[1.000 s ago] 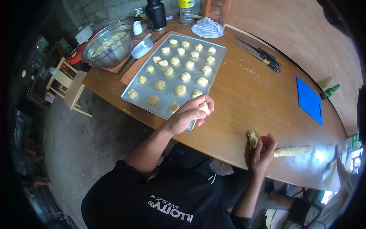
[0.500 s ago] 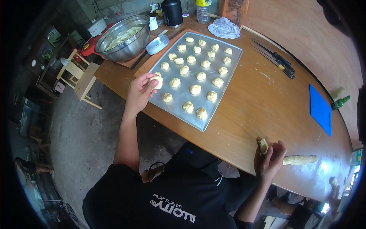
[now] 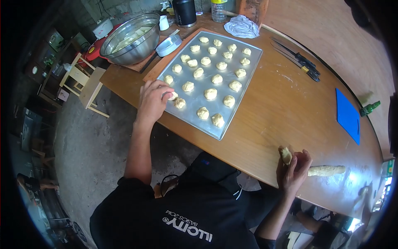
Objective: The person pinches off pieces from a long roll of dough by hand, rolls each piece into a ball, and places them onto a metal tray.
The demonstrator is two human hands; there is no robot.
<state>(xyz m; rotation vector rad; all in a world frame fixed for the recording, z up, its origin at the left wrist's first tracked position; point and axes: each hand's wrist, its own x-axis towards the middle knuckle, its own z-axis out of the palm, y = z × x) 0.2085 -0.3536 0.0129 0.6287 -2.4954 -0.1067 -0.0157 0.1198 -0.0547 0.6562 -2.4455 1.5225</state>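
Note:
My left hand (image 3: 154, 99) is at the left edge of the metal tray (image 3: 195, 99), its fingers closed on a dough ball (image 3: 173, 96) low over the tray, right beside another dough ball (image 3: 179, 103). Several pale, lumpy dough balls stand in rows on this tray. Over the table's front edge at the right, my right hand (image 3: 294, 170) has its fingers curled round a dough piece (image 3: 286, 156). A dough roll (image 3: 326, 170) lies on the table just right of that hand.
A steel bowl (image 3: 132, 39) and a round tin (image 3: 168, 45) stand at the back left. Knives (image 3: 304, 64) and a blue board (image 3: 347, 116) lie at the right. Behind the tray are a crumpled cloth (image 3: 242, 27) and a bottle (image 3: 218, 11). Another person's legs show at the lower right.
My left hand has lowered its dough ball to the tray and turned more palm-down. My right hand has hardly moved. The other person's hand at the far right has moved.

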